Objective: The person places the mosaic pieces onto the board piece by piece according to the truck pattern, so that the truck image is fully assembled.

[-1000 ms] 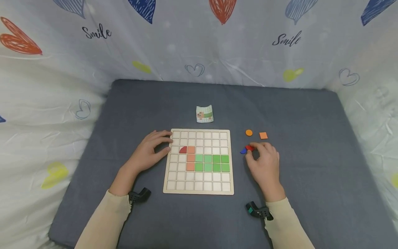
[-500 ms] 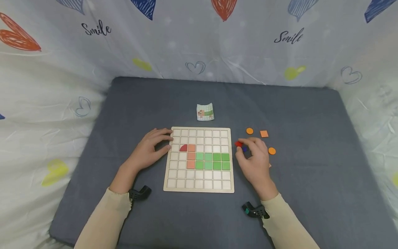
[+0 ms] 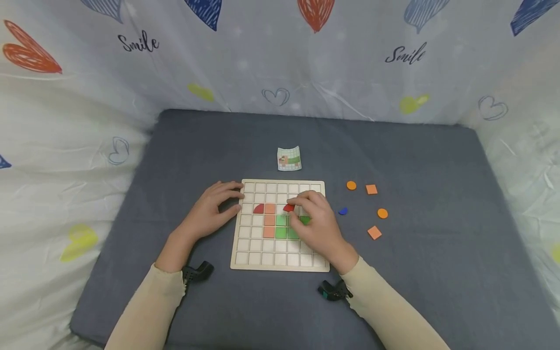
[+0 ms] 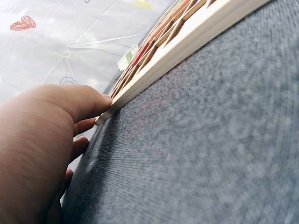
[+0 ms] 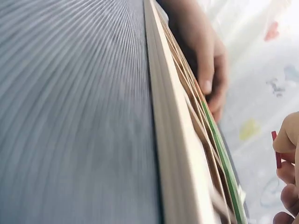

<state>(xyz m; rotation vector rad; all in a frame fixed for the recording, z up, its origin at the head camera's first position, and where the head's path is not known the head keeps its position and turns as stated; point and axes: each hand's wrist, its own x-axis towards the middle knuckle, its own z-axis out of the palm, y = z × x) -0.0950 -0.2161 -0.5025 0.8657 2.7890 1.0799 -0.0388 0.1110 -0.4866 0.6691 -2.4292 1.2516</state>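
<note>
A pale wooden grid board (image 3: pixel 280 267) lies in the middle of the table, holding a dark red quarter-circle tile (image 3: pixel 259 209), a column of salmon square tiles (image 3: pixel 269 220) and several green square tiles (image 3: pixel 281 233). My right hand (image 3: pixel 321 226) is over the board's right half, pinching a small red tile (image 3: pixel 288 207) between thumb and fingertips. In the right wrist view that red tile (image 5: pixel 277 149) shows edge-on, above the board. My left hand (image 3: pixel 210 211) rests along the board's left edge, its fingertips touching the frame and its fingers loosely extended.
Right of the board lie a blue tile (image 3: pixel 343 211), two orange round tiles (image 3: pixel 351 185) and two orange square tiles (image 3: pixel 371 189). A small picture card (image 3: pixel 289 159) lies beyond the board's far edge. A patterned curtain (image 3: pixel 245 63) hangs behind the grey table (image 3: pixel 210 146).
My right hand has picked up the red tile from beside the blue one and carried it left over the board. The left hand has stayed at the board's edge.
</note>
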